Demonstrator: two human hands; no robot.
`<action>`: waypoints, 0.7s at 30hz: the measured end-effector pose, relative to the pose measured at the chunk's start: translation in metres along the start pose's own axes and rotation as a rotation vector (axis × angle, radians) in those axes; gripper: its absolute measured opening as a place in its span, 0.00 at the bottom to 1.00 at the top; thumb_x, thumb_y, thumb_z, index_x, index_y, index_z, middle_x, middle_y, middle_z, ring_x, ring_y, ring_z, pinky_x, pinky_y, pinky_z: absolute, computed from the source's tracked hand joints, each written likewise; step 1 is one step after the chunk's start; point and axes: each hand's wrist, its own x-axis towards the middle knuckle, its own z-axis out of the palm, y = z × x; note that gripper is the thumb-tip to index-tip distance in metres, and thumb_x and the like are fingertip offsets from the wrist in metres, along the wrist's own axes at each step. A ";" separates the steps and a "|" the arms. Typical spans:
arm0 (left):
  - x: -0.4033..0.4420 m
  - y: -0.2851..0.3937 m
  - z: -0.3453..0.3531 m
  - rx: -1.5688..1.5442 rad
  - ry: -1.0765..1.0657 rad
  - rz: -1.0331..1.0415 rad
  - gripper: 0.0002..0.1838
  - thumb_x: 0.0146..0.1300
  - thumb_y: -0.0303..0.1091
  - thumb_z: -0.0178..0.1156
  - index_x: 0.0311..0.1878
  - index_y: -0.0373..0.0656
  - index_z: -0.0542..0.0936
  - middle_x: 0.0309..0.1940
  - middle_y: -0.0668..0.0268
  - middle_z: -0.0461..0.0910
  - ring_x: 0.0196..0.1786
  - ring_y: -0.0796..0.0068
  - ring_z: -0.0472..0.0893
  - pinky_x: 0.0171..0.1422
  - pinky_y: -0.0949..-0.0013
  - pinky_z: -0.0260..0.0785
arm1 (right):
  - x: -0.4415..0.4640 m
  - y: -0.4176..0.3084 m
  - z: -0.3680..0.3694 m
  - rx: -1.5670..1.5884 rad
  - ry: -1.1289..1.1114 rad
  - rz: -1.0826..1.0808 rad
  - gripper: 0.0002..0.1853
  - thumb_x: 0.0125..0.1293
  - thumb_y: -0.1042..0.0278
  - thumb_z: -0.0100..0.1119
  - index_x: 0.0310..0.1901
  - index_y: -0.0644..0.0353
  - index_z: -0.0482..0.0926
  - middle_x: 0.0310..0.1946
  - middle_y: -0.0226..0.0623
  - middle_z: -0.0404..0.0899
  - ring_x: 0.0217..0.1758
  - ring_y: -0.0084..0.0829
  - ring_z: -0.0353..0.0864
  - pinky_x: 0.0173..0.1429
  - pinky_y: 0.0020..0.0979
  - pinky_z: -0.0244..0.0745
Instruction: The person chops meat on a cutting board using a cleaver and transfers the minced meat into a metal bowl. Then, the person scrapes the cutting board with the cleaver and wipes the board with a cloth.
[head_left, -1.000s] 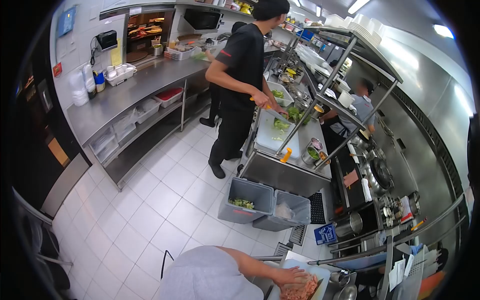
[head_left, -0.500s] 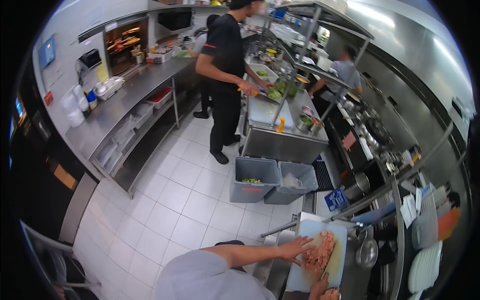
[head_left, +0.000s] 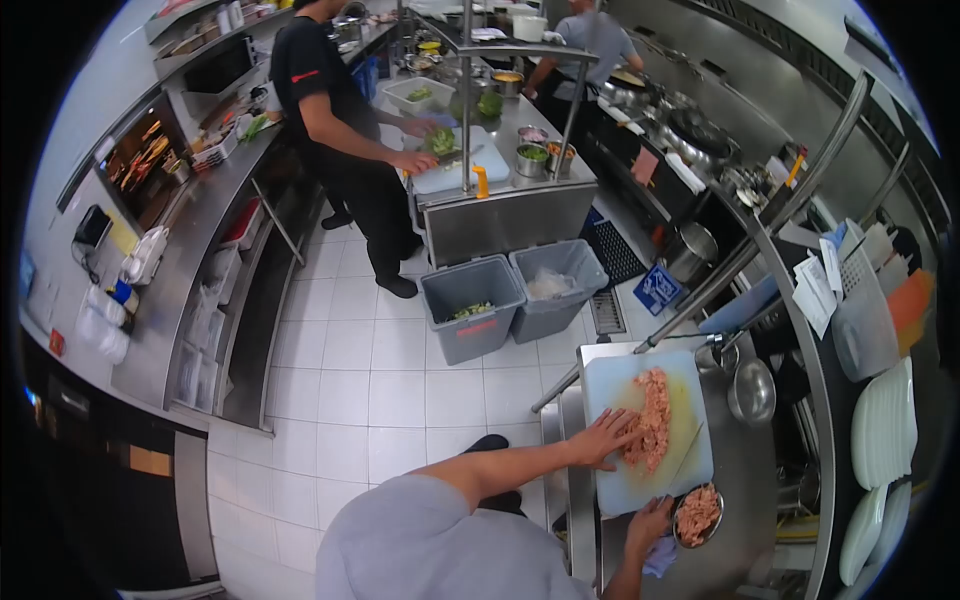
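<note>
A pile of chopped raw meat lies on a pale blue cutting board at the lower right. My left hand rests against the pile's left side, palm down, with its fingers spread. At the board's near edge, my right hand is closed around the handle of a knife. The blade lies low over the board, right of the meat, pointing away from me. Just right of that hand stands a metal bowl filled with more chopped meat. A bluish cloth lies below the hand.
Another metal bowl stands right of the board. White plates are stacked on the right-hand shelf. Two grey bins stand ahead on the tiled floor. A co-worker handles lettuce at a counter beyond; another person works further back.
The view has turned, and the board sits higher and more upright in it. The knife blade now lies apart from the meat, to its right. My left hand stays at the pile.
</note>
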 end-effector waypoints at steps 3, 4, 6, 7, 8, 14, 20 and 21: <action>0.013 -0.013 0.002 0.038 -0.041 0.051 0.61 0.51 0.50 0.75 0.83 0.57 0.46 0.81 0.47 0.43 0.81 0.38 0.48 0.83 0.38 0.42 | -0.002 -0.032 0.024 0.137 -0.033 0.048 0.15 0.74 0.75 0.51 0.60 0.64 0.67 0.48 0.66 0.81 0.52 0.59 0.84 0.48 0.51 0.78; 0.017 -0.019 0.003 0.069 -0.045 0.074 0.60 0.52 0.48 0.75 0.83 0.57 0.46 0.81 0.46 0.43 0.81 0.39 0.49 0.83 0.39 0.41 | -0.001 -0.044 0.034 0.083 -0.062 0.041 0.16 0.74 0.74 0.52 0.60 0.62 0.68 0.47 0.64 0.82 0.52 0.59 0.84 0.47 0.52 0.77; 0.024 -0.027 0.008 0.058 0.021 0.118 0.57 0.52 0.46 0.74 0.82 0.55 0.50 0.80 0.46 0.47 0.80 0.39 0.52 0.82 0.39 0.44 | -0.003 -0.075 0.038 0.019 -0.100 0.100 0.16 0.74 0.70 0.52 0.60 0.59 0.69 0.45 0.58 0.83 0.50 0.56 0.84 0.48 0.50 0.77; 0.028 -0.034 0.009 0.056 0.107 0.155 0.54 0.52 0.44 0.74 0.80 0.54 0.55 0.78 0.45 0.52 0.79 0.39 0.55 0.82 0.40 0.46 | 0.001 -0.075 0.042 0.013 -0.097 0.119 0.16 0.74 0.70 0.52 0.60 0.59 0.69 0.45 0.58 0.83 0.50 0.56 0.84 0.48 0.50 0.77; 0.034 -0.043 0.007 0.035 0.093 0.169 0.54 0.52 0.44 0.74 0.80 0.54 0.55 0.78 0.45 0.52 0.79 0.39 0.55 0.82 0.40 0.46 | 0.006 -0.068 0.047 0.152 -0.039 0.068 0.16 0.75 0.68 0.52 0.61 0.59 0.70 0.44 0.56 0.84 0.47 0.53 0.85 0.48 0.48 0.77; 0.060 -0.071 -0.005 -0.208 0.047 0.341 0.37 0.50 0.42 0.74 0.65 0.44 0.74 0.64 0.50 0.72 0.67 0.43 0.68 0.71 0.39 0.56 | -0.032 -0.011 0.052 0.030 0.251 0.054 0.16 0.79 0.59 0.50 0.56 0.62 0.74 0.25 0.42 0.78 0.23 0.31 0.81 0.28 0.38 0.75; 0.101 -0.093 -0.032 -0.243 -0.077 0.136 0.68 0.41 0.69 0.76 0.80 0.46 0.54 0.79 0.39 0.43 0.80 0.30 0.46 0.82 0.38 0.41 | -0.069 -0.076 0.031 0.443 0.020 0.638 0.15 0.81 0.53 0.47 0.47 0.59 0.65 0.14 0.33 0.70 0.10 0.25 0.71 0.12 0.30 0.65; 0.108 -0.094 -0.029 -0.247 -0.090 0.155 0.68 0.41 0.69 0.76 0.80 0.46 0.54 0.79 0.39 0.43 0.80 0.30 0.46 0.82 0.38 0.41 | -0.076 -0.082 0.039 0.447 0.037 0.654 0.15 0.81 0.53 0.47 0.47 0.59 0.65 0.14 0.33 0.70 0.10 0.25 0.71 0.12 0.30 0.65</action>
